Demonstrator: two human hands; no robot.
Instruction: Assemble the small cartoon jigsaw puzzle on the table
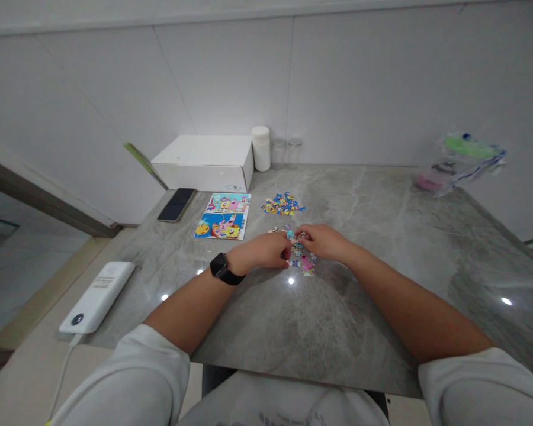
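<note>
Small jigsaw puzzle pieces [308,264] lie in a patch on the grey marbled table, partly joined, with pink and pale blue parts showing. My left hand [273,249], a black watch on its wrist, rests at the left side of this patch with its fingers curled in; what they hold, if anything, is hidden. From the right, my right hand [323,241] pinches a puzzle piece at the patch's upper edge. Just beyond both hands is a heap of loose blue and yellow puzzle pieces [283,205]. A cartoon picture sheet [222,218] lies left of the heap.
A phone [176,205], a white box [204,160], a white bottle [261,149] and two clear glasses [294,152] stand or lie toward the back. A white power bank [98,296] with a cable is at the left edge. A plastic bag [459,163] sits at the back right.
</note>
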